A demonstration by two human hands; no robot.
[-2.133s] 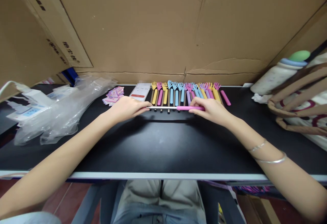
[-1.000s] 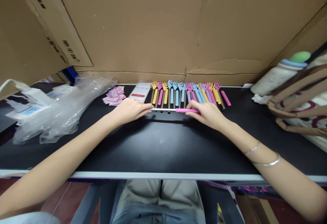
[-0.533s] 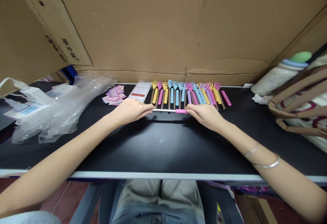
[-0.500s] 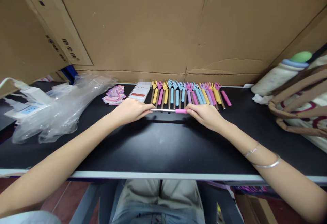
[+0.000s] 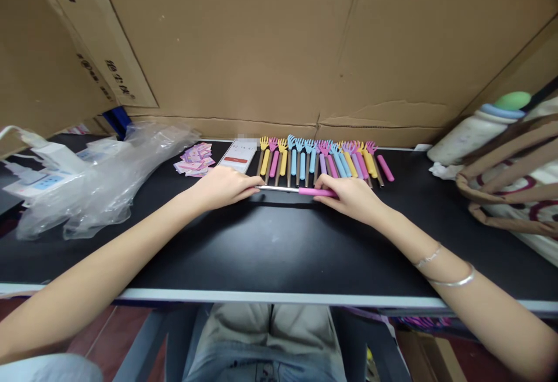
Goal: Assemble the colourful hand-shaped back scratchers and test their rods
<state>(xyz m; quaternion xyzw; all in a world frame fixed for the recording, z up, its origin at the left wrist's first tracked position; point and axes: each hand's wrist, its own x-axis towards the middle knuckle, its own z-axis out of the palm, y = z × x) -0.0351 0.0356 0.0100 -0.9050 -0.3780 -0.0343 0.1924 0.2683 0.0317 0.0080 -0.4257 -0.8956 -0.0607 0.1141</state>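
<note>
Between my hands, level above the black desk, is a metal rod with a pink grip [image 5: 307, 192], like one of the back scratchers. My left hand [image 5: 226, 187] pinches the rod's left end and covers what is there. With thumb and fingers my right hand [image 5: 346, 195] holds the pink grip near its right end. Behind them lies a row of back scratchers [image 5: 300, 161] with claw heads in yellow, pink, blue and purple and metal shafts. Loose coloured grips lie among them, and a pink grip [image 5: 385, 168] is at the row's right end.
Left of the row lie a phone [image 5: 235, 158] and a pile of small printed cards [image 5: 195, 160]. Farther left, clear plastic bags [image 5: 96, 184] partly cover a power strip [image 5: 43, 181]. On the right are a bottle [image 5: 473, 129], crumpled tissue [image 5: 443, 170] and a bag [image 5: 518, 178]. Cardboard walls rise behind.
More of the pink grip shows now, as my right fingers have shifted along it and its right end is in view. My left hand stays on the rod.
</note>
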